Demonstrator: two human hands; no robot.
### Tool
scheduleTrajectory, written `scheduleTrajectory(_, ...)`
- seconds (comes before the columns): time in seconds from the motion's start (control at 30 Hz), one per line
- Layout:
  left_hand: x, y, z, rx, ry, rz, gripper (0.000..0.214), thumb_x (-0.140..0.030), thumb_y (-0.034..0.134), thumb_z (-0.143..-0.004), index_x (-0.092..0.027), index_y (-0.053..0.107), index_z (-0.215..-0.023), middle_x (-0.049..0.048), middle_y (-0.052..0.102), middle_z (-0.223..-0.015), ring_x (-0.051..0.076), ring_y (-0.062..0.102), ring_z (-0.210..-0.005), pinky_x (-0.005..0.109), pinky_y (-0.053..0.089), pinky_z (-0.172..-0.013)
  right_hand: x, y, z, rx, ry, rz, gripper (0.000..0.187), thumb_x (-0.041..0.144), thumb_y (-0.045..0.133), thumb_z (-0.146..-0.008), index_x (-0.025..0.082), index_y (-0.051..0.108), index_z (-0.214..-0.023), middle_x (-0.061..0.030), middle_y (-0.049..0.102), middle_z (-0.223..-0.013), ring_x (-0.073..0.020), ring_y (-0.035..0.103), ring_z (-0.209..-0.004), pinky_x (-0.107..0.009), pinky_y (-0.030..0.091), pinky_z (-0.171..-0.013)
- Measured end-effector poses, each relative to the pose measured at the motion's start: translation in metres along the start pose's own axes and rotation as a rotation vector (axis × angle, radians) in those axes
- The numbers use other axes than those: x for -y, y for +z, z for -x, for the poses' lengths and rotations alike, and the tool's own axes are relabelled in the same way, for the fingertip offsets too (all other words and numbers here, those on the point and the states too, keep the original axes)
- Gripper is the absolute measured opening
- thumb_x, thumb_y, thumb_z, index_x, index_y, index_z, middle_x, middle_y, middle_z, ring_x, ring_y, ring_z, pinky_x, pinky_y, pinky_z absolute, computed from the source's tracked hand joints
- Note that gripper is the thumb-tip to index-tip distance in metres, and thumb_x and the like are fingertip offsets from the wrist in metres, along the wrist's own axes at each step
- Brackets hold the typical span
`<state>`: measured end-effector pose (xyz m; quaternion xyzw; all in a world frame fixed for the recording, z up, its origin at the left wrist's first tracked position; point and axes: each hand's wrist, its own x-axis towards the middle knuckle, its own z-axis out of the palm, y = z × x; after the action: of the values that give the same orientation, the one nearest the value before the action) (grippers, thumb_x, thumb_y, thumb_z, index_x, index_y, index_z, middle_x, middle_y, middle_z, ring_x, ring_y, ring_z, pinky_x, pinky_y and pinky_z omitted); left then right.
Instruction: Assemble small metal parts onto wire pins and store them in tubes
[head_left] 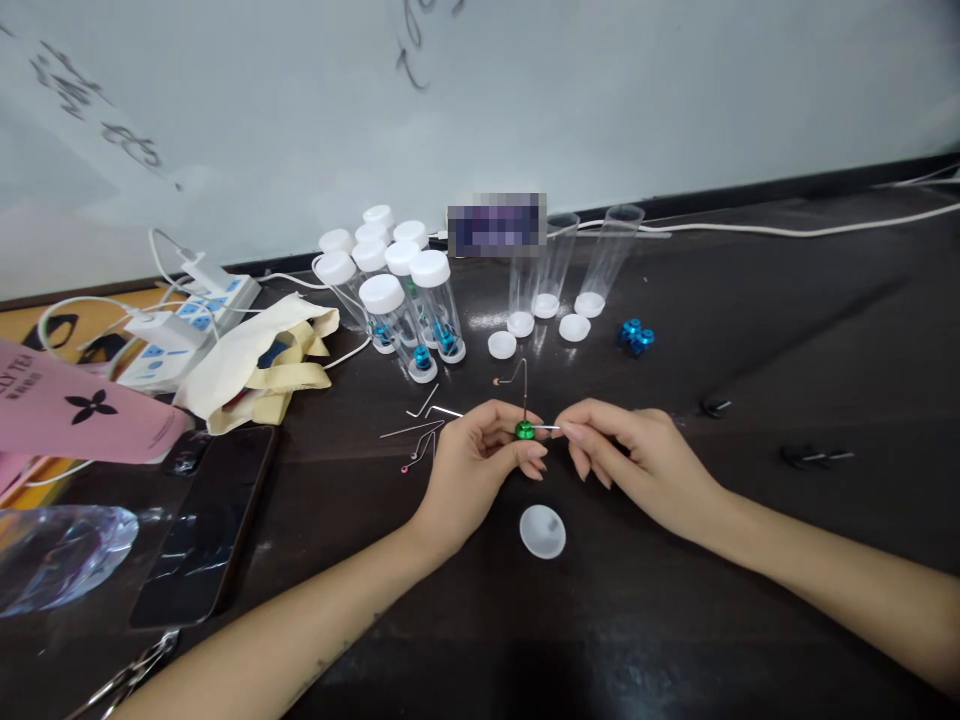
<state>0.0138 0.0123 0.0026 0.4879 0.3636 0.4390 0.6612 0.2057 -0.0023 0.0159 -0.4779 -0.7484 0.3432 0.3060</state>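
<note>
My left hand point(480, 460) pinches a small shiny green metal piece point(525, 430) between thumb and fingers. From its top rises a thin bent wire point(524, 385), which hooks over to the left and ends in a small copper-coloured tip. My right hand point(637, 445) is closed on a thin silver metal rod point(547, 428), whose free end meets the green piece from the right side; its other end is hidden by the fingers. Just below the hands lies a round white cap point(542, 531). Several thin bent wires point(424, 440) and L-shaped rods lie left of my left hand.
Several capped clear tubes point(448, 320) with blue pieces inside stand behind my left hand. Uncapped tubes point(611, 255) and white caps point(575, 327) are at the back. Blue metal pieces point(636, 337) and black parts point(810, 456) lie right; a phone point(206, 530) and pliers-like tool point(135, 675) left.
</note>
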Motion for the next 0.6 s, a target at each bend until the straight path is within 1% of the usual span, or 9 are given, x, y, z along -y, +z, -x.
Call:
scheduleTrajectory(0.17,0.0009,-0.0003,0.0010,-0.004,0.012,-0.017,0.014,-0.013,0.074,-0.073,-0.012,0.065,-0.084,0.0028,0.070,-0.079,0.010,0.064,-0.059,0.023,0.057,-0.057,0.0011,-0.0025,-0.0017,0.018,-0.017,-0.025,0.022,0.029,0.044,-0.101,0.019,0.062,-0.093,0.0060,0.057,-0.056,-0.0070,0.049,-0.045,-0.021,0.038,-0.050)
scheduleTrajectory(0.3,0.0012,-0.0003,0.0004,-0.002,0.024,-0.029,0.012,-0.012,0.072,-0.075,-0.012,0.063,-0.084,0.0018,0.069,-0.076,0.010,0.064,-0.059,0.023,0.057,-0.058,0.0016,-0.0024,-0.0007,0.020,-0.015,-0.017,0.022,0.028,0.044,-0.101,0.019,0.062,-0.093,0.0058,0.057,-0.057,-0.0071,0.049,-0.046,-0.021,0.038,-0.051)
scheduleTrajectory(0.43,0.0004,0.0003,0.0000,-0.019,0.020,-0.037,0.012,-0.013,0.071,-0.077,-0.013,0.063,-0.085,0.0015,0.069,-0.078,0.011,0.066,-0.064,0.025,0.058,-0.064,0.0019,-0.0010,-0.0004,0.014,0.005,-0.012,0.023,0.030,0.044,-0.101,0.019,0.063,-0.092,0.0044,0.060,-0.061,-0.0079,0.050,-0.047,-0.022,0.039,-0.051)
scheduleTrajectory(0.6,-0.0008,0.0010,0.0002,-0.037,0.013,-0.042,0.010,-0.013,0.069,-0.079,-0.014,0.063,-0.086,0.0023,0.070,-0.081,0.013,0.069,-0.072,0.027,0.059,-0.071,0.0030,0.0000,-0.0014,0.011,-0.003,-0.005,0.022,0.028,0.045,-0.100,0.020,0.063,-0.091,0.0043,0.061,-0.065,-0.0076,0.053,-0.049,-0.022,0.040,-0.052)
